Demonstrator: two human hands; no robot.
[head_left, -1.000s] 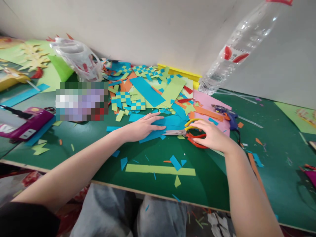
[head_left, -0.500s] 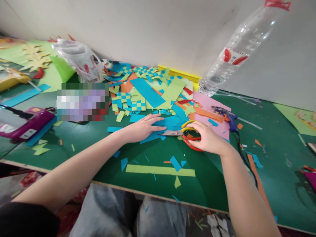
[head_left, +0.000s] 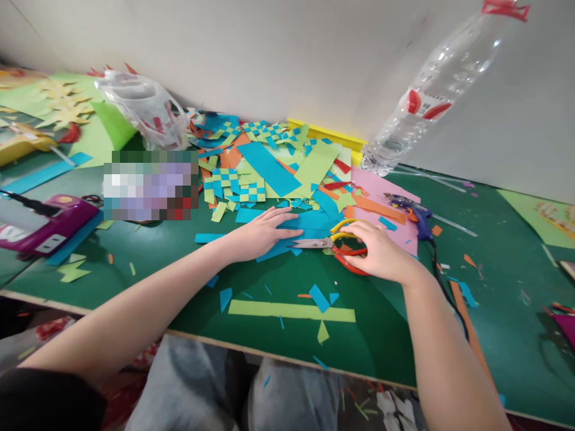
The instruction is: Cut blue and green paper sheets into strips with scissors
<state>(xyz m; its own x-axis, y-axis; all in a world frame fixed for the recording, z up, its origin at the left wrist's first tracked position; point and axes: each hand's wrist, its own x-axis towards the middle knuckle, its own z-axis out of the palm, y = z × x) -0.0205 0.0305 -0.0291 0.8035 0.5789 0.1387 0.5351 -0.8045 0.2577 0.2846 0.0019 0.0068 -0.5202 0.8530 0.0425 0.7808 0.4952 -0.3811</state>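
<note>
- The scissors [head_left: 329, 243] are held by the right hand [head_left: 383, 251], thumb and fingers hooked in the loops; shifted slightly left, their tips are now brought closer to the left hand [head_left: 260, 236].
- Blue paper [head_left: 314, 220] is covered by spread left fingers.

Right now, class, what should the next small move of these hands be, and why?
Perhaps squeeze the scissors gently: their handles stand apart in the right hand, the blade tips lie at the blue paper, and the left hand rests on that paper.
</note>
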